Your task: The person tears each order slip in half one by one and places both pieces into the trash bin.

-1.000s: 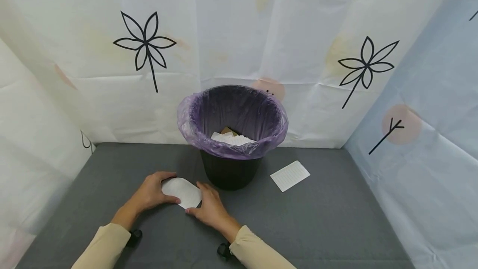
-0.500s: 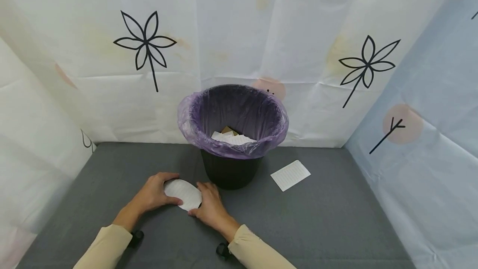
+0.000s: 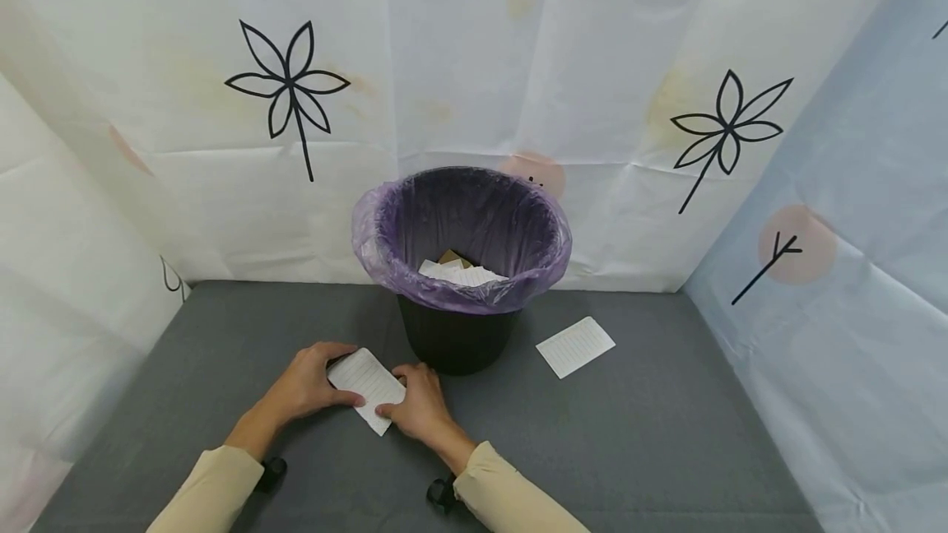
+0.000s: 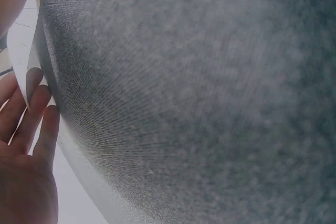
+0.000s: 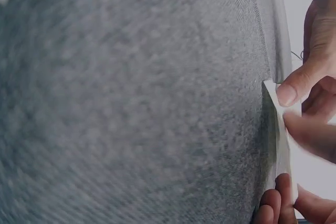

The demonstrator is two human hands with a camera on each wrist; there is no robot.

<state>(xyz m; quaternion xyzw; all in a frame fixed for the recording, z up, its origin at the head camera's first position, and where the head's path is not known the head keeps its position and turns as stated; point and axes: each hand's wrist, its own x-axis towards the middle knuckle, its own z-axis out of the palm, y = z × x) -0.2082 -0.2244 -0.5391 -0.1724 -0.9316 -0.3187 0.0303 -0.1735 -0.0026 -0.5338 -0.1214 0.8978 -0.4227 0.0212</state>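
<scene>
Low in the head view, a small sheet of white lined paper (image 3: 368, 385) is held between both hands. At its left end, my left hand (image 3: 307, 385) pinches it, thumb on the near side and fingers at the far edge. On the right side my right hand (image 3: 424, 410) grips it between thumb and fingers. The left wrist view shows the paper (image 4: 22, 51) bending over the left fingertips. Seen edge-on in the right wrist view, the paper (image 5: 282, 145) lies near both thumbs, slightly bowed above the grey surface.
Behind the hands stands a black bin (image 3: 455, 340) with a purple bag liner (image 3: 370, 249). White papers (image 3: 462, 275) and a brown piece (image 3: 453, 258) lie inside. Another lined sheet (image 3: 576, 347) lies right of the bin on the grey table (image 3: 652, 426). A patterned cloth backdrop (image 3: 474, 64) surrounds the table.
The paper, earlier curved into a rounded shape, now looks flatter, with a corner pointing toward me. My right hand has shifted slightly right; my left hand has moved slightly right too.
</scene>
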